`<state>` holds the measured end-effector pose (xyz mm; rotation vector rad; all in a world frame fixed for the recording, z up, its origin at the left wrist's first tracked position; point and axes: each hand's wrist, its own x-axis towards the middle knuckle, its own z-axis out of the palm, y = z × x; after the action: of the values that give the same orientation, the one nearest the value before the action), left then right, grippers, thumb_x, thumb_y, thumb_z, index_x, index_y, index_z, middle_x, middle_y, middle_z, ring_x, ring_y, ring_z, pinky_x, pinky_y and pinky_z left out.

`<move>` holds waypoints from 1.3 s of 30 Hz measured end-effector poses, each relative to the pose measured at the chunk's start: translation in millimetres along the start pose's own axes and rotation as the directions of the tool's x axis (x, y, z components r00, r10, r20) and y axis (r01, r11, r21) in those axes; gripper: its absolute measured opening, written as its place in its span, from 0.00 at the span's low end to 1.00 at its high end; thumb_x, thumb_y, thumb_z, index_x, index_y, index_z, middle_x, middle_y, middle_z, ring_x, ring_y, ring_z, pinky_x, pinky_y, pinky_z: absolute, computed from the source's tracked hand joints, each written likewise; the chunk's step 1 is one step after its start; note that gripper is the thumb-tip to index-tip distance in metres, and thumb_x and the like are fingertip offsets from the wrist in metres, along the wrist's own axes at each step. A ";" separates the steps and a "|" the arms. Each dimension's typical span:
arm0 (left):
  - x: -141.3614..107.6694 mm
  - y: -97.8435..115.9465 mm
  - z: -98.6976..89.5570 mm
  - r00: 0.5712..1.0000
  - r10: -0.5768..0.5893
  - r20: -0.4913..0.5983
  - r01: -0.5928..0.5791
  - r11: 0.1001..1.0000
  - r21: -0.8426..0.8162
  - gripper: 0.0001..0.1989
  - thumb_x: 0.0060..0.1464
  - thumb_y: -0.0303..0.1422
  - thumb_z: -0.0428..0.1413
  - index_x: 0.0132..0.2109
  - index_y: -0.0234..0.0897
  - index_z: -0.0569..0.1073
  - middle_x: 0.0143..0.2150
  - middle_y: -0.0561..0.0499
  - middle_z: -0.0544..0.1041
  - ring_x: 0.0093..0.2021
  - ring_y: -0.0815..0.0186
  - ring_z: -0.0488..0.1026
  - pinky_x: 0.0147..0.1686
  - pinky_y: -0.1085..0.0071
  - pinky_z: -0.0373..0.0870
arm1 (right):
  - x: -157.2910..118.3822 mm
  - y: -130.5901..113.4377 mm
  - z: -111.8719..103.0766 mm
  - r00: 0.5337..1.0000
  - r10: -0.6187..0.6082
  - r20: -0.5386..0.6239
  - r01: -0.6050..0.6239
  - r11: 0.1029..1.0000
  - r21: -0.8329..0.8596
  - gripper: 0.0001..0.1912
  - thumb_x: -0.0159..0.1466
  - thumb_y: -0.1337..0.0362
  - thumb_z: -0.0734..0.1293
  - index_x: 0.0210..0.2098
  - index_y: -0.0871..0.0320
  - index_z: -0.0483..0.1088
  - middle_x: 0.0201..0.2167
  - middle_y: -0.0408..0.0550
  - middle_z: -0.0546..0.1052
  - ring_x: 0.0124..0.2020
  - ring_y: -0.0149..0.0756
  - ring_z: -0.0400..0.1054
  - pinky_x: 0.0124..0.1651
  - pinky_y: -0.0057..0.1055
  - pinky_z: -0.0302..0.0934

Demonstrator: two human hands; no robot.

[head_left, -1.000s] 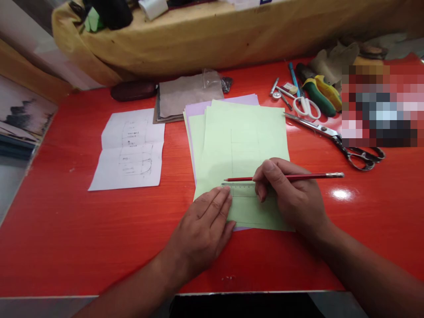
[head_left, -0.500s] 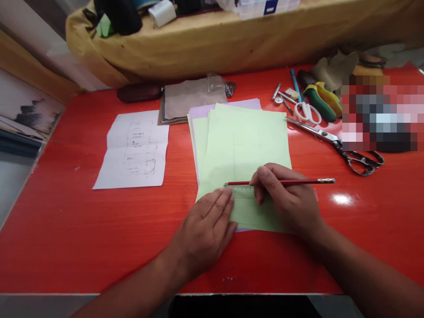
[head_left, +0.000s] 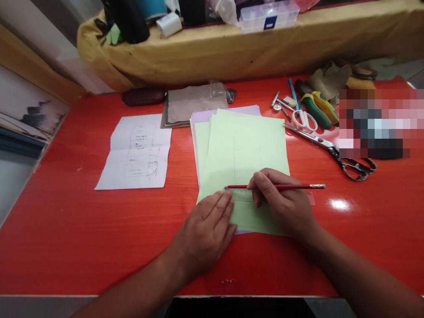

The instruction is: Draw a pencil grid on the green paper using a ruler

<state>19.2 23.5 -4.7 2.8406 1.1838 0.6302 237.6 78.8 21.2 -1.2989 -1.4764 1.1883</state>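
A red pencil (head_left: 308, 187) is pinched in my right hand (head_left: 283, 198), lying almost level with its point to the left, at the ruler's left end. My left hand (head_left: 207, 225) lies flat, fingers stretched out together, pressing the clear ruler (head_left: 243, 195) onto a light green sheet (head_left: 248, 126). Much of the ruler is hidden under both hands. Thin pencil lines, one long upright and some crossing it, show on the sheet. Beneath it are more green sheets and a purple sheet (head_left: 203, 117).
A creased white paper with a drawing (head_left: 142, 152) lies at left. Behind are a dark red case (head_left: 143, 97) and grey-brown pieces (head_left: 192, 104). To the right are large scissors (head_left: 326, 143), white-handled scissors (head_left: 304, 120) and yellow-green pliers (head_left: 319, 108). A cloth-covered ledge (head_left: 198, 57) runs along the back.
The whole view has shifted slightly, with the back ledge showing more. Both hands keep nearly the same place on the sheet, and the pencil point stays by the ruler's left end.
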 end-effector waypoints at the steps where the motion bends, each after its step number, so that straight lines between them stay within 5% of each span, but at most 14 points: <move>1: -0.1 0.1 0.1 1.000 -0.001 0.002 0.001 1.000 0.001 0.21 0.74 0.32 0.53 0.64 0.18 0.73 0.67 0.32 0.75 0.67 0.47 0.74 0.64 0.52 0.76 | 0.0 0.5 -0.1 1.000 0.000 0.003 0.000 1.000 -0.001 0.21 0.77 0.52 0.65 0.31 0.55 0.76 0.19 0.39 0.72 0.22 0.30 0.65 0.29 0.29 0.60; 39: -3.3 1.2 8.3 0.998 0.018 -0.058 -0.015 0.998 0.064 0.21 0.74 0.30 0.48 0.66 0.21 0.72 0.67 0.35 0.76 0.67 0.51 0.74 0.63 0.54 0.76 | -1.7 4.1 0.8 0.998 0.064 0.012 -0.064 0.998 0.001 0.27 0.75 0.41 0.63 0.30 0.54 0.74 0.17 0.39 0.70 0.22 0.34 0.63 0.31 0.32 0.60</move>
<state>21.0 21.7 -13.3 2.9065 1.2114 0.6941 237.9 77.1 16.9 -1.3491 -1.4514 1.2405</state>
